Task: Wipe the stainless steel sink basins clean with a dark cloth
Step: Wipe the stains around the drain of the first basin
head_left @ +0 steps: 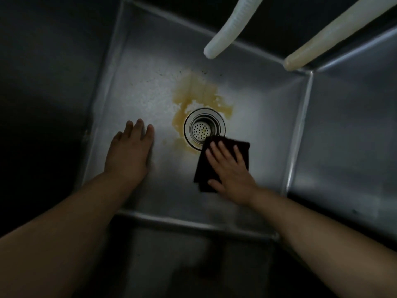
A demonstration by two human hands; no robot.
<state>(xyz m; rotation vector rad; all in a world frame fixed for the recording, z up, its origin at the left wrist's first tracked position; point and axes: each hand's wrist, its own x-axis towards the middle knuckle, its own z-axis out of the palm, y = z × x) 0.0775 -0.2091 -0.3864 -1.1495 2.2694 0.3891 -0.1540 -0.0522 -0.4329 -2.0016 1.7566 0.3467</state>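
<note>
I look straight down into a stainless steel sink basin. A round perforated drain sits in the middle of its floor, with a yellow-brown stain spread behind and to the left of it. My right hand lies flat with straight fingers on a folded dark cloth, pressing it to the floor just right of and in front of the drain; the cloth's far corner overlaps the drain rim. My left hand rests flat on the bare floor to the left, fingers straight.
Two pale ribbed hoses hang over the back of the basin from the upper right. A steel wall rises on the right and another on the left. Small dark specks dot the floor near the back.
</note>
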